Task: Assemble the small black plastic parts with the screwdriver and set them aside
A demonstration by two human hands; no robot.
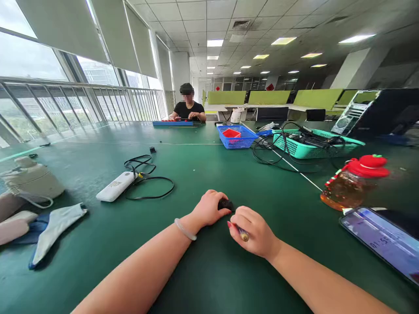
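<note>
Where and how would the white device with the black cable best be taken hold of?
Likely across the long edges of the white device, toward its near end, coming from above on the person's side: it lies flat, longer than wide, and the black cable gathers about its far end, where it could get in the way.

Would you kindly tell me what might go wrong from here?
The left hand grips a small black object right beside the right hand, so if the latter's slim tool slipped, it might catch the left.

The red-lidded bottle of amber liquid is close to the phone; if knocked over, it could perhaps wet it.
</note>
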